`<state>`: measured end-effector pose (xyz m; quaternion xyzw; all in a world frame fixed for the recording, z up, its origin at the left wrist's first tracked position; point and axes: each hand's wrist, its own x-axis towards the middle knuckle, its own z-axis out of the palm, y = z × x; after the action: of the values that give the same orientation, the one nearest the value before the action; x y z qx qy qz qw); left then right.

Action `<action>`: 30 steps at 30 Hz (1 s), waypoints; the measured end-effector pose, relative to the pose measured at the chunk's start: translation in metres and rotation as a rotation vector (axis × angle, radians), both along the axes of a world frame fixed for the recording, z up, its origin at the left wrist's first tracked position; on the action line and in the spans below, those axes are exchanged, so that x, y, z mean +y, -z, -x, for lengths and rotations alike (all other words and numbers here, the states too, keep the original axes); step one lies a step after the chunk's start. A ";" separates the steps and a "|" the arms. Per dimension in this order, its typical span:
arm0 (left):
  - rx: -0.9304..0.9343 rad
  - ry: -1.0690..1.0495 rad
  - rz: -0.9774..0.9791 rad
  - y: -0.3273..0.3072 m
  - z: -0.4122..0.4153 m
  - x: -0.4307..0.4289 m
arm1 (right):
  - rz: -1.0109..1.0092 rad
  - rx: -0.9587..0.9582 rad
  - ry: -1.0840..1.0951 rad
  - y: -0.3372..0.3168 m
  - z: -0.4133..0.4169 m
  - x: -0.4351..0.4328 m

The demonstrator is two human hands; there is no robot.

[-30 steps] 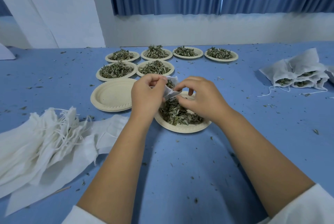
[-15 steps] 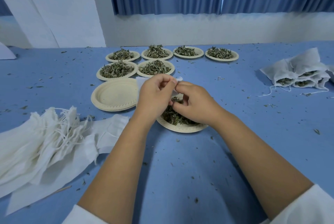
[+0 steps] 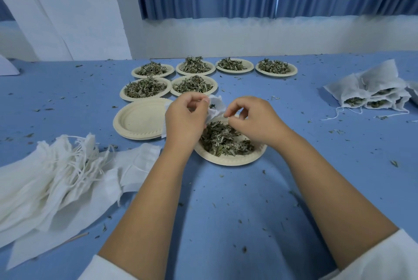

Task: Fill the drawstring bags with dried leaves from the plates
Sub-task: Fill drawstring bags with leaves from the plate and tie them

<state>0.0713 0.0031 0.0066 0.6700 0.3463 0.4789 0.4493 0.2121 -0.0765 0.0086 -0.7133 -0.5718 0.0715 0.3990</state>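
Note:
My left hand [image 3: 184,119] grips a small white drawstring bag [image 3: 216,106] by its rim, holding its mouth above a paper plate [image 3: 230,160] heaped with dried leaves [image 3: 222,140]. My right hand [image 3: 253,119] hovers just right of the bag with thumb and forefinger pinched together at the bag's edge. What it pinches is too small to make out. Most of the bag is hidden behind my left hand.
Several leaf-filled plates [image 3: 146,88] stand in two rows behind. A stack of bare plates [image 3: 140,121] sits left of my hands. A heap of unfilled bags [image 3: 56,175] lies at the left, filled bags [image 3: 371,94] at the right. Leaf crumbs dot the blue table.
My hands were pressed together at the bag's mouth half a second ago. They have drawn apart now, the right hand moving rightward, and the bag's white rim shows between them.

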 end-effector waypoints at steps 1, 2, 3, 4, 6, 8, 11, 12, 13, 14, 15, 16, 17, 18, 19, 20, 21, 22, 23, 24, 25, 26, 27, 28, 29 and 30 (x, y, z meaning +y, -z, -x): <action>0.001 0.000 -0.018 0.000 0.001 0.000 | 0.044 -0.019 0.006 0.001 -0.003 0.000; -0.002 0.006 -0.033 0.000 0.001 0.000 | 0.077 -0.025 0.010 0.003 -0.005 0.000; -0.011 0.018 -0.041 -0.001 0.002 -0.001 | 0.099 -0.020 0.013 0.005 -0.006 0.000; -0.019 0.033 -0.046 -0.001 0.002 -0.002 | 0.117 -0.014 0.014 0.006 -0.007 0.001; -0.007 0.049 -0.074 -0.002 0.003 -0.003 | 0.147 -0.042 0.015 0.008 -0.008 0.001; 0.032 0.051 -0.110 -0.002 0.003 -0.004 | 0.187 -0.098 0.016 0.008 -0.009 0.003; 0.074 0.055 -0.137 -0.001 0.002 -0.004 | 0.294 -0.184 -0.031 0.011 -0.008 0.005; 0.083 0.056 -0.150 -0.001 0.002 -0.004 | 0.334 -0.210 -0.058 0.012 -0.006 0.005; 0.094 0.055 -0.162 -0.001 0.002 -0.004 | 0.360 -0.234 -0.085 0.013 -0.003 0.005; 0.106 0.054 -0.168 0.000 0.001 -0.004 | 0.370 -0.246 -0.106 0.014 0.000 0.005; 0.115 0.050 -0.166 0.001 0.001 -0.003 | 0.367 -0.251 -0.110 0.016 0.003 0.005; 0.123 0.044 -0.161 0.002 0.001 -0.002 | 0.357 -0.257 -0.102 0.018 0.004 0.006; 0.134 0.032 -0.159 0.003 0.002 0.000 | 0.343 -0.269 -0.089 0.019 0.005 0.007; 0.151 0.016 -0.165 0.004 0.002 0.000 | 0.328 -0.282 -0.078 0.019 0.005 0.007; 0.170 0.003 -0.170 0.005 0.002 0.001 | 0.314 -0.290 -0.070 0.019 0.005 0.007; 0.186 -0.005 -0.171 0.006 0.002 0.002 | 0.302 -0.290 -0.062 0.019 0.005 0.007; 0.201 -0.008 -0.172 0.007 0.001 0.002 | 0.291 -0.284 -0.054 0.018 0.004 0.007; 0.216 -0.007 -0.180 0.007 0.001 0.002 | 0.281 -0.273 -0.045 0.018 0.003 0.006; 0.228 -0.006 -0.195 0.007 0.001 0.002 | 0.268 -0.255 -0.039 0.017 0.002 0.005; 0.231 -0.005 -0.207 0.007 0.001 0.002 | 0.251 -0.228 -0.036 0.016 0.001 0.005; 0.218 -0.002 -0.209 0.006 0.001 0.003 | 0.228 -0.191 -0.034 0.014 0.000 0.004; 0.195 0.003 -0.204 0.006 0.001 0.003 | 0.201 -0.149 -0.031 0.012 -0.001 0.004; 0.174 0.006 -0.197 0.006 0.001 0.004 | 0.172 -0.112 -0.029 0.011 -0.002 0.003; 0.156 0.006 -0.195 0.005 0.001 0.004 | 0.148 -0.084 -0.030 0.009 -0.002 0.003; 0.142 0.003 -0.198 0.005 0.001 0.003 | 0.130 -0.061 -0.032 0.008 -0.003 0.003; 0.130 0.001 -0.204 0.004 0.001 0.003 | 0.117 -0.039 -0.036 0.007 -0.003 0.002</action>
<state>0.0699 0.0064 0.0029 0.7420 0.3236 0.4671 0.3556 0.2151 -0.0742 0.0016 -0.7262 -0.5870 0.0979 0.3442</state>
